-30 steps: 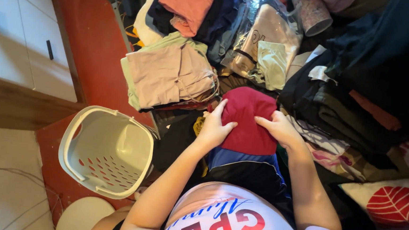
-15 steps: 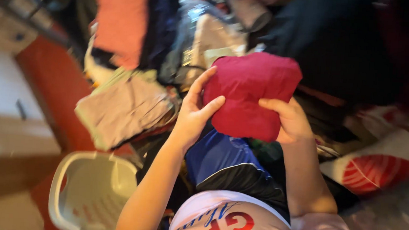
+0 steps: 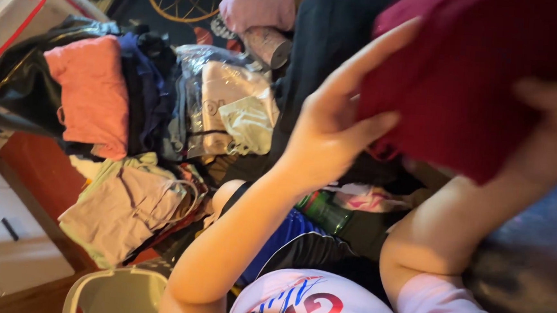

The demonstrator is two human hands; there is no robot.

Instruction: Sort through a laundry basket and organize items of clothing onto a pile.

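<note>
Both hands lift a folded garment.
Left hand fingers spread against, right hand clasping, the dark red folded cloth, raised above the heaped clothes; it looks folded, not yet stacked beside the beige folded pile and white plastic basket.

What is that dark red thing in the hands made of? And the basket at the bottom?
The dark red folded garment, held between the left hand and right hand, looks like soft matte cloth, perhaps a knit; blur hides the weave. The pale basket looks like smooth, hard plastic, judging by its moulded rim.
</note>
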